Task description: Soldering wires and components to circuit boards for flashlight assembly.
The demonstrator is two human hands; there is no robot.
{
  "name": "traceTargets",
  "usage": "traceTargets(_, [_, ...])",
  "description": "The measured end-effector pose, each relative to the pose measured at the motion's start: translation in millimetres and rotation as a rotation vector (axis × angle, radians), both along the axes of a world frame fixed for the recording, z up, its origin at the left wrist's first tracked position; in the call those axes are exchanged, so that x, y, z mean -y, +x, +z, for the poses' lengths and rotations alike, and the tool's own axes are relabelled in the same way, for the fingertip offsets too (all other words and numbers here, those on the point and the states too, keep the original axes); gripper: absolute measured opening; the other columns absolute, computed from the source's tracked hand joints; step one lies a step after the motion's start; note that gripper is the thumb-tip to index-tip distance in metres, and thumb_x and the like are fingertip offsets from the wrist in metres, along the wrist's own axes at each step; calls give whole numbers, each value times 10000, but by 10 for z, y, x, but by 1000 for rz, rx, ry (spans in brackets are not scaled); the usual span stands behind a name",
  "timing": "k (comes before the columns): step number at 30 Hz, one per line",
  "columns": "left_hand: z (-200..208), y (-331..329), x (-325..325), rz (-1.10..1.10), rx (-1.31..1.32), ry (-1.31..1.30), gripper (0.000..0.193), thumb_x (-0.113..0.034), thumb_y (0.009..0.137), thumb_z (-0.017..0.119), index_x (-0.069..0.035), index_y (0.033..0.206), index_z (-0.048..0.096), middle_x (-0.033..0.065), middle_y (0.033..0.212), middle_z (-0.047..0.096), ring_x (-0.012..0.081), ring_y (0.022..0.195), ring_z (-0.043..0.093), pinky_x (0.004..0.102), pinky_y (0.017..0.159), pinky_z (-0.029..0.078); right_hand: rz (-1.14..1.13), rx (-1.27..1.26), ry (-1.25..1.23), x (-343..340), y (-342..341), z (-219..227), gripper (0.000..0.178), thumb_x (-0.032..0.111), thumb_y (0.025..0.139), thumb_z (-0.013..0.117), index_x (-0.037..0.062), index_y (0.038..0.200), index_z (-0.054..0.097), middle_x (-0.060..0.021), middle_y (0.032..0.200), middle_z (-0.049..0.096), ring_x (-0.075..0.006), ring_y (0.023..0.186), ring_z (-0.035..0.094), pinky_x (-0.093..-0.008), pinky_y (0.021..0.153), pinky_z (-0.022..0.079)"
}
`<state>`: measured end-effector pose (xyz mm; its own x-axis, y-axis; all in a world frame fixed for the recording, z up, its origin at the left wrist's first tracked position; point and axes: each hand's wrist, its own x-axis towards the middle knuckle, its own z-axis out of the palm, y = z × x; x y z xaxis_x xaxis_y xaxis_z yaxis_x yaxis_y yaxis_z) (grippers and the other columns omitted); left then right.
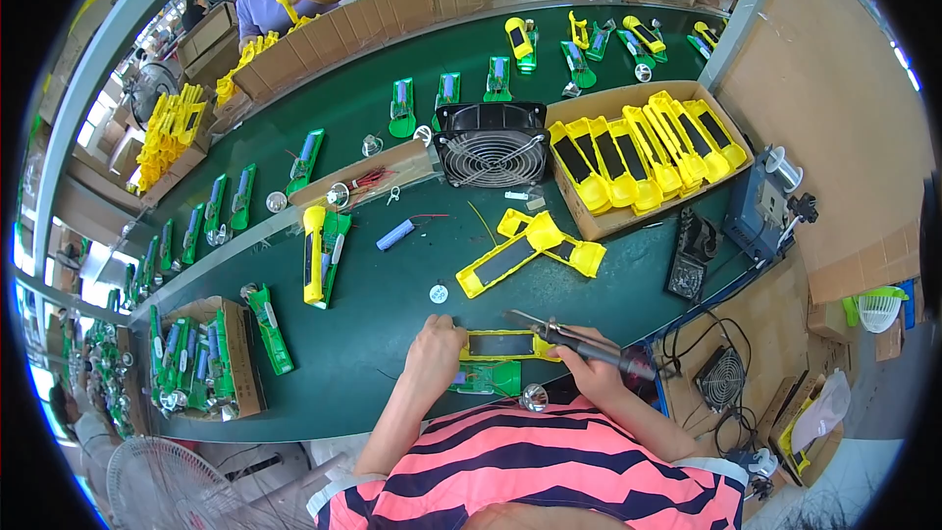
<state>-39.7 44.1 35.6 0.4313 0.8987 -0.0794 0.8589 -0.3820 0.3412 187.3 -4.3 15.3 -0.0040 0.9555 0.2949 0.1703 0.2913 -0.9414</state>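
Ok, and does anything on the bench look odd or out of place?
Mildly: two yellow casings lie crossed, one over the other, while the row of casings in the cardboard box is roughly aligned. A blue cell also lies loose to their left. I see no spill or obvious damage.

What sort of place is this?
Probably a factory assembly workshop: there are boxed yellow casings, many matching green casings set out in a row, and a soldering iron in the right hand.

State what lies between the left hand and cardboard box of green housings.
Head view: a green flashlight housing near the box; thin dark wire by the left hand.
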Motion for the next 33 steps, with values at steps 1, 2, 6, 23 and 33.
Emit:
traceTargets(1, [4,-11,4,6,-1,1,77,-21,689,549,-20,714,622,129,737,533,282,776,519,362,675,451,-5,215,141,0,34,21,182,52,773,613,-22,932,566,-131,801,616,-215,691,625,-255,606,487])
traceTargets(2, [11,1,-4,-15,-6,5,93,2,674,525,-11,720,604,141,749,526,289,784,519,365,663,459,11,197,1,52,69,26,198,51,748,628,-11,926,566,-142,787,614,-274,721,619,-297,673,496])
traceTargets(6, [29,33,-20,-34,22,15,113,25,658,499,-1,728,584,154,753,517,298,789,517,371,652,466,-28,423,199,63,163,-172,347,93,713,659,27,1013,498,-115,895,623,-279,865,600,-370,833,448])
traceTargets(23, [13,-14,-9,-25,-2,37,122,-12,653,543,-28,747,618,140,746,519,275,772,493,348,653,427,80,409,87,23,164,-146,531,78,647,694,54,1091,405,-87,1052,590,-264,1082,498,-462,988,288])
traceTargets(33, [285,305,279,-99,166,308,178,-103,637,656,-76,812,639,68,909,532,249,875,482,369,747,376,93,370,45,24,170,-150,524,69,663,688,52,1101,400,-70,1048,596,-259,1090,491,-465,995,276])
